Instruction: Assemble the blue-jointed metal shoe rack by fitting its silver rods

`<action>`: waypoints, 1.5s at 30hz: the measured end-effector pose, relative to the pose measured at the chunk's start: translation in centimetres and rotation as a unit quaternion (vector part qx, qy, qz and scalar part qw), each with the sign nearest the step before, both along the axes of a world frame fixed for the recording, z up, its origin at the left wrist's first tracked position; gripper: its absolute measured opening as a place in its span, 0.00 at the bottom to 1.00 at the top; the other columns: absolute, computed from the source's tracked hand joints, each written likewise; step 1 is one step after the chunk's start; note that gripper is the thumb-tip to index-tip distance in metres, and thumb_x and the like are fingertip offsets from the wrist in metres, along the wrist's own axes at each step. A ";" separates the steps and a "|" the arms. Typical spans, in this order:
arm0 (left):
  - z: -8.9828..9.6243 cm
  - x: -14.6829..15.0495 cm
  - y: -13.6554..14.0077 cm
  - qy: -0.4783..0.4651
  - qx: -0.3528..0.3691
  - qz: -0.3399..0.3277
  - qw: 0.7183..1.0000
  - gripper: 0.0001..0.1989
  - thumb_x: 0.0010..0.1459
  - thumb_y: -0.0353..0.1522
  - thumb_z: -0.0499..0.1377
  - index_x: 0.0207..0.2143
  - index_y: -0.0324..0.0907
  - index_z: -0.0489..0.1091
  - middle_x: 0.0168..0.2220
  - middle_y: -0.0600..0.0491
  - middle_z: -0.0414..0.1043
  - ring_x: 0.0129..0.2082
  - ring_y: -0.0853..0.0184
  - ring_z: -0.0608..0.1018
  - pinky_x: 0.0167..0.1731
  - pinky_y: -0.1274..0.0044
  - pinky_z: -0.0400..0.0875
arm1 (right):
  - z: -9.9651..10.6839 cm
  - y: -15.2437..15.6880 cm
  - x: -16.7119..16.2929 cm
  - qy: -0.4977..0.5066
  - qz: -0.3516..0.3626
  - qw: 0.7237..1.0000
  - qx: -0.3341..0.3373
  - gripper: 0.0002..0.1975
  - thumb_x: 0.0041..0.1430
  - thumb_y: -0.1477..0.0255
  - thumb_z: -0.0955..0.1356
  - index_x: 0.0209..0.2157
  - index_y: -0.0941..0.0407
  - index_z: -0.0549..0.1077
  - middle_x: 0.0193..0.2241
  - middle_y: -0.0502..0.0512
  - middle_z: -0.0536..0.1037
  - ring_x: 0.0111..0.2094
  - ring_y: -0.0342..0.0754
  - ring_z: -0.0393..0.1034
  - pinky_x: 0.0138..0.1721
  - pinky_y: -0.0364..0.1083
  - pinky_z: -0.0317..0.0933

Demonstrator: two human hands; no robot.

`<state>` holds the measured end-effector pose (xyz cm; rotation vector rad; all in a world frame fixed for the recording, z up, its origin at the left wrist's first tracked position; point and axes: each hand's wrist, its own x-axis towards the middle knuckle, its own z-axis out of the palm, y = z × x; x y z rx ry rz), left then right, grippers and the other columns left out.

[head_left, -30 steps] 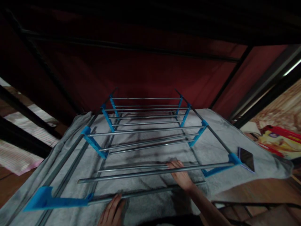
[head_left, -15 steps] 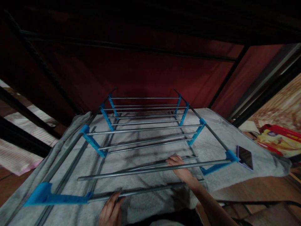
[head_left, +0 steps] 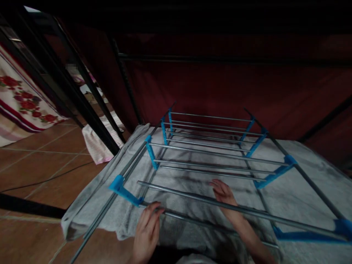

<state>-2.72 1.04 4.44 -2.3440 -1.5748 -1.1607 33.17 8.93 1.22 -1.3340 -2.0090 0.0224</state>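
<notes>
On the grey blanket (head_left: 310, 190) stands a rack of metal tubes joined by blue plastic brackets. My left hand (head_left: 147, 229) has its fingers curled over the lower front tube (head_left: 187, 219), close to the front left bracket (head_left: 125, 190). My right hand (head_left: 224, 192) reaches beneath the upper front tube (head_left: 192, 196); its fingers are loosely bent and apart, with nothing visible in them. The left end of that upper tube hangs free, apart from the front left bracket. Its right end meets the front right bracket (head_left: 342, 227).
Dark metal posts (head_left: 85, 106) rise at the left, with a dark red cloth (head_left: 206, 88) behind the rack. A striped cloth (head_left: 100, 139) lies on the tiled floor (head_left: 33, 161), where a thin cable (head_left: 49, 179) runs. A flowered cloth (head_left: 27, 99) hangs at far left.
The view has swung left, so the phone and red package are out of sight. My right hand has left the loose tube it touched, and that tube no longer shows between the front tubes.
</notes>
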 end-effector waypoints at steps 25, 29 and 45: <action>-2.6 1.5 19.0 -0.383 -0.001 0.185 0.905 0.27 0.59 0.29 0.53 0.62 0.40 0.62 0.59 0.39 0.65 0.61 0.54 0.69 0.62 0.60 0.65 | 6.0 10.8 -10.8 -0.162 0.010 0.985 0.054 0.23 0.63 0.83 0.60 0.56 0.53 0.71 0.44 0.57 0.77 0.46 0.53 0.69 0.55 0.54 0.56; -1.5 1.3 21.3 -0.406 0.011 0.170 0.898 0.24 0.61 0.31 0.54 0.61 0.40 0.64 0.59 0.41 0.67 0.62 0.57 0.68 0.65 0.63 0.61 | 6.2 10.9 -10.6 -0.153 0.006 0.987 0.055 0.22 0.64 0.82 0.61 0.56 0.52 0.71 0.43 0.57 0.77 0.44 0.53 0.69 0.51 0.53 0.59; 1.2 0.6 22.0 -0.421 -0.002 0.106 0.901 0.27 0.68 0.47 0.50 0.59 0.38 0.66 0.56 0.40 0.71 0.59 0.55 0.72 0.63 0.62 0.63 | 8.1 10.8 -10.5 -0.137 0.010 0.988 0.071 0.19 0.69 0.76 0.59 0.56 0.49 0.71 0.42 0.55 0.77 0.39 0.52 0.70 0.45 0.53 0.60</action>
